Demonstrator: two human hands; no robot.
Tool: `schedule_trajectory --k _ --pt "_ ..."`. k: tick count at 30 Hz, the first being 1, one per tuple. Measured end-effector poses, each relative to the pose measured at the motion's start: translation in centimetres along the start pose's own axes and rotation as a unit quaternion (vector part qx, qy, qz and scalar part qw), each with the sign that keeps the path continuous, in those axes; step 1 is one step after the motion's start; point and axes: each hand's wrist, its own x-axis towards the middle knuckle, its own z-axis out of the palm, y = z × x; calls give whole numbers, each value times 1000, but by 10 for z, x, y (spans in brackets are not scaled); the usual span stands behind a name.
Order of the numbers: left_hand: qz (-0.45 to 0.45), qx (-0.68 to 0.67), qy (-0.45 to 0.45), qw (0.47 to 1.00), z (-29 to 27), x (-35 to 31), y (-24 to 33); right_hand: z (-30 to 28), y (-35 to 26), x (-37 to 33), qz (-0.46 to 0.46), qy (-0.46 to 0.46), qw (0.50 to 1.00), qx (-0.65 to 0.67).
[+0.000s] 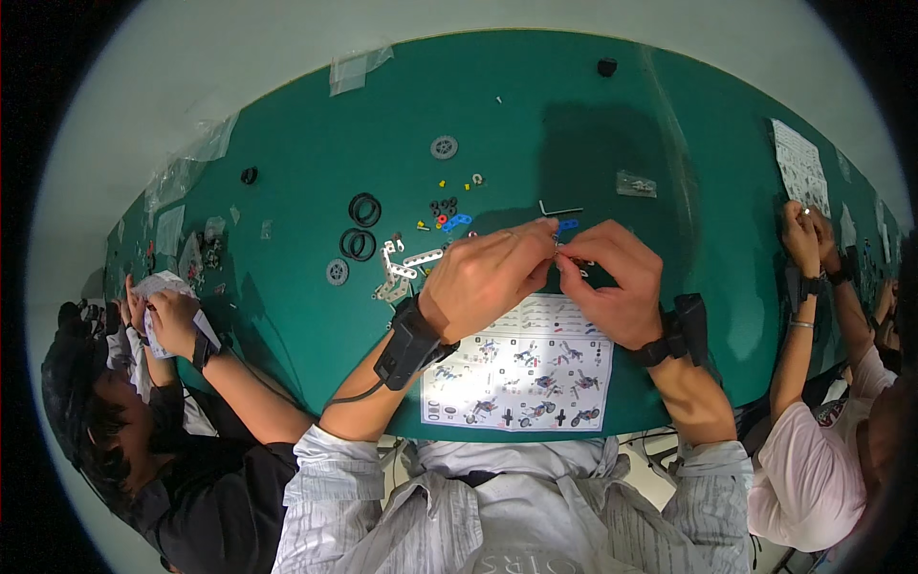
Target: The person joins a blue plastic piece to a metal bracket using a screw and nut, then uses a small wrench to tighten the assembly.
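Both hands together over the green table [316, 115], fingertips nearly meeting. Left hand [488, 273]: fingers bent, pinched onto a tiny part [557, 245], thumb mostly hidden from here. Right hand [617, 282]: thumb and index closed on the same bit, other fingers curled. Part sits between the fingertips, beyond the instruction sheet's [516, 383] far edge; too small to ID. Blue strip [568, 225] right by left fingertips, can't tell if gripped. Hex key [560, 209] just past it. Sheet: coloured motorbike build drawings, small print unreadable. Shirt [526, 517] has partly visible chest lettering.
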Motion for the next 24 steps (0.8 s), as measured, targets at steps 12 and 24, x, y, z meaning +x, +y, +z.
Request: schedule_trajectory --k 12,24 --pt "-12 38 122 992 8 3 14 0 -3 -1 -114 52 988 -89" --pt "-109 -46 142 983 11 1 22 -1 -1 -2 -169 40 979 -102"
